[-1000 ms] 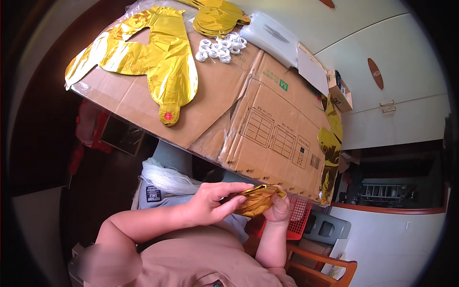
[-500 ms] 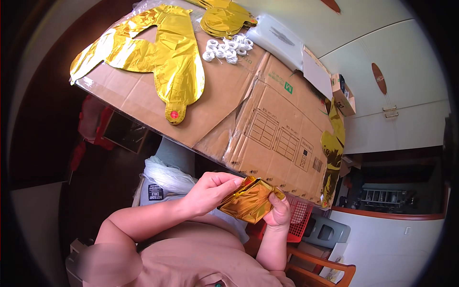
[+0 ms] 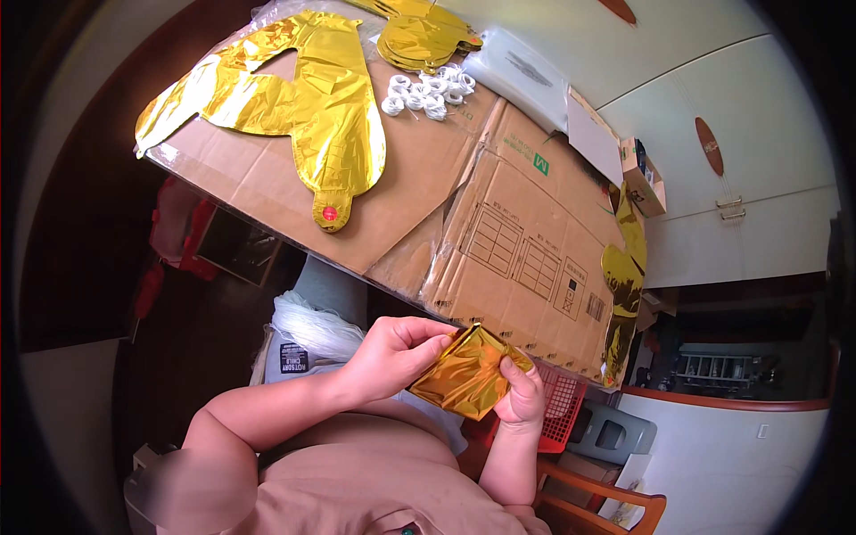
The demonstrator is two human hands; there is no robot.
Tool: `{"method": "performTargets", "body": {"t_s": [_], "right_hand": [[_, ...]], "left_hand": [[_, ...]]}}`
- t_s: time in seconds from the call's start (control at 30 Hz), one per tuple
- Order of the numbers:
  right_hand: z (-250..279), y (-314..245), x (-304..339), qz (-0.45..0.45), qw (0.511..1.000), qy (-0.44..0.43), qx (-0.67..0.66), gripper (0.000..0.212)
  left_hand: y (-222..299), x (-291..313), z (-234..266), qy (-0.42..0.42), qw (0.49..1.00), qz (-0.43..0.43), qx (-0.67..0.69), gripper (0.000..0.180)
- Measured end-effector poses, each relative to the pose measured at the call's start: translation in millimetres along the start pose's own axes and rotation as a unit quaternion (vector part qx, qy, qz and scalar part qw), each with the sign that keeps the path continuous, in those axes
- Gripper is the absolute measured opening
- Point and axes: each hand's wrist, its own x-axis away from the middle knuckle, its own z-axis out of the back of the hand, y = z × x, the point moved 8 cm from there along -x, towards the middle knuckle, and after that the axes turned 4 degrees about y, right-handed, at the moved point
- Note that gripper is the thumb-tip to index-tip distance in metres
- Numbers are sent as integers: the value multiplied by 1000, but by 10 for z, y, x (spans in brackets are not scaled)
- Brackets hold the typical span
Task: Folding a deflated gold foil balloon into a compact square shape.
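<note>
A folded gold foil balloon (image 3: 465, 374) is held up in front of me, just off the near edge of the cardboard-covered table. My left hand (image 3: 401, 349) pinches its upper left edge between thumb and fingers. On the other side my right hand (image 3: 520, 389) grips it, thumb across the front and the other fingers mostly hidden behind. Flat on the cardboard lies a large gold foil balloon (image 3: 334, 134) with a red dot at its rounded end. White string coils (image 3: 428, 92) are bunched beside it, and further back rests a stack of gold foil balloons (image 3: 419, 43).
The cardboard (image 3: 401, 196) covers the table. More gold foil (image 3: 624, 267) hangs over its right end. At the back stand a translucent plastic box (image 3: 517, 76) and a small wooden box (image 3: 644, 178). A bundle of white string (image 3: 316, 325) lies on my lap; a red basket (image 3: 560, 406) sits below right.
The folded balloon has tilted slightly and its top edge now looks flatter. Both hands keep their hold with only small finger movements.
</note>
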Motion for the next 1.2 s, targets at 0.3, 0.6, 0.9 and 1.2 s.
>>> {"method": "performTargets", "body": {"t_s": [0.3,0.6,0.9,1.2], "right_hand": [[-118,-129,-33,32,995,46,79,28],[-362,-488,-213,59,994,5,91,25],[-117,-918,-983,87,982,-5,166,27],[-1,-842,-1213,53,983,-6,173,27]], "left_hand": [[109,27,-40,-38,999,-12,9,34],[349,-170,-88,-42,986,38,157,31],[583,-974,-72,-23,996,-25,-80,27],[643,-1224,10,12,983,-38,-180,19]]}}
